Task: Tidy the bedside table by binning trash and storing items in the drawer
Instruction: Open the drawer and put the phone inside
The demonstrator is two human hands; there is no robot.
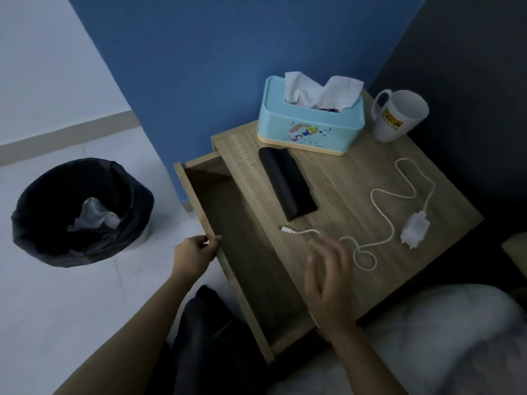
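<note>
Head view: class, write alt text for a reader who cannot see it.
A left hand grips the front of an open, empty drawer while the blurred right hand hovers over a white charger cable. The table also holds a black case, tissue box and mug; a bin stands left.

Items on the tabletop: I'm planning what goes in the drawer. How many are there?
4: a tissue box at the back, a mug beside it, a black case mid-table, and a white charger with cable in front.
</note>
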